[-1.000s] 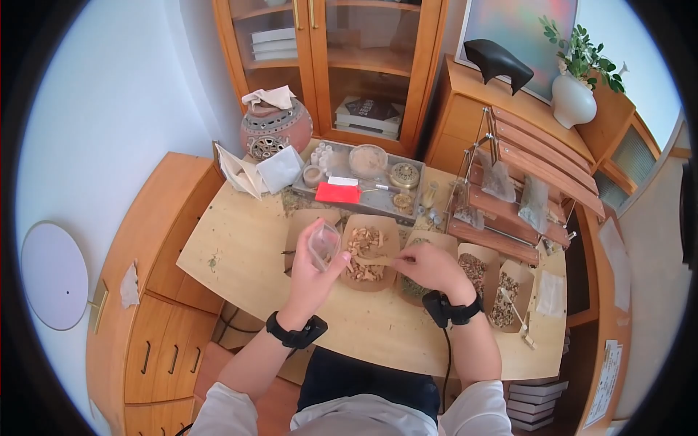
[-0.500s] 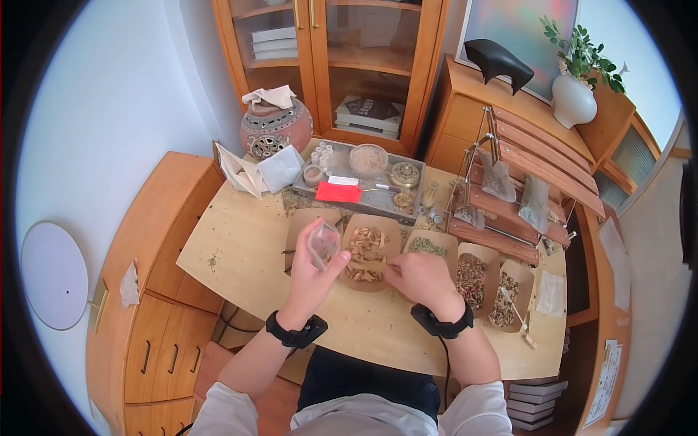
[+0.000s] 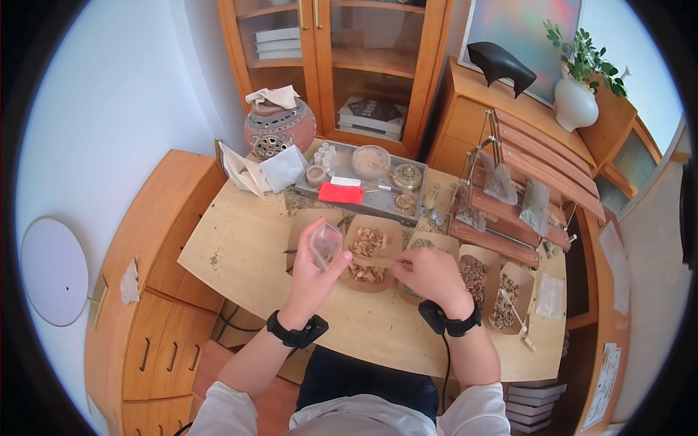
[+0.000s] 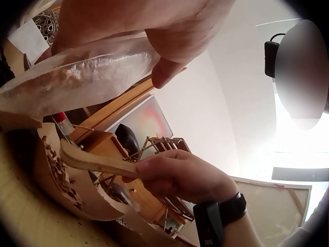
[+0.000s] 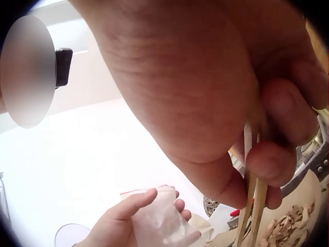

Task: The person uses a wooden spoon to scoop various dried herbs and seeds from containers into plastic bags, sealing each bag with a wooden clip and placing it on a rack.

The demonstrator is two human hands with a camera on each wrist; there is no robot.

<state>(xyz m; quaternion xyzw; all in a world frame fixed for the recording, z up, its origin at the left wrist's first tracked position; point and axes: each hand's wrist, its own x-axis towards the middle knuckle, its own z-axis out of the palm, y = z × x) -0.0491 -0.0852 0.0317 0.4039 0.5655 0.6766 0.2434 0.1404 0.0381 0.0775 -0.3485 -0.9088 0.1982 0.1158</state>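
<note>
My left hand [image 3: 311,275] grips a clear plastic bag [image 3: 325,243], its mouth open; in the left wrist view the bag [image 4: 92,74] hangs from the fingers. Wooden tongs [image 4: 97,162] are pinched in my right hand [image 4: 185,175], their tips over a paper tray of pale dried pieces. That tray [image 3: 392,232] stands between the two hands in the head view, where my right hand [image 3: 435,276] is above the tray of green bits. Whether the tongs hold a piece, I cannot tell.
Trays of mixed dried bits [image 3: 473,276] and a tray with a small utensil [image 3: 505,298] stand to the right. Behind are a grey tray [image 3: 356,205] with a red packet [image 3: 340,192], a patterned pot [image 3: 280,129] and a wooden rack [image 3: 502,211].
My right hand moved left and down toward the pale pieces, then slightly back up and right. My left hand and the bag barely moved. The head view has shifted slightly.
</note>
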